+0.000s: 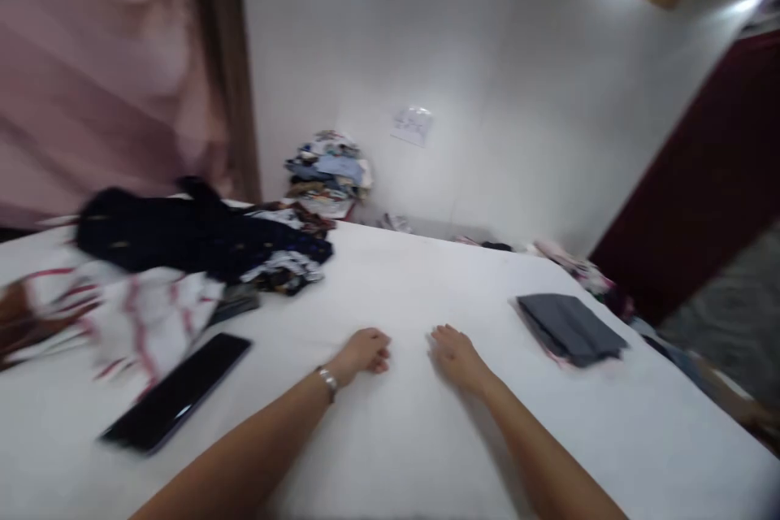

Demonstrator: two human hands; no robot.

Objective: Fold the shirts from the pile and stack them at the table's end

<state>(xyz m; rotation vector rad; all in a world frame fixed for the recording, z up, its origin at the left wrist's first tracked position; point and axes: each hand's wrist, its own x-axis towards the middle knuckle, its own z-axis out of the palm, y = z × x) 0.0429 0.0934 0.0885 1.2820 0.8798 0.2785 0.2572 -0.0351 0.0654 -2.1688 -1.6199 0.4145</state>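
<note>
Head view, blurred by motion. Both bare hands rest palm-down on the white sheet point(396, 439) covering the table, close together near the middle of the surface. Left hand point(364, 353), with a bracelet point(327, 381) at the wrist, has its fingers curled loosely under and grasps nothing. Right hand point(456, 356) lies flatter, fingers together, also holding nothing. A folded grey cloth point(569, 327) lies near the right edge, well apart from the right hand. A flat black slab point(176, 392) lies toward the left edge. Beyond it sit a white cloth with red stripes point(143, 317) and a heap of dark garments point(201, 236) at the far left corner.
</note>
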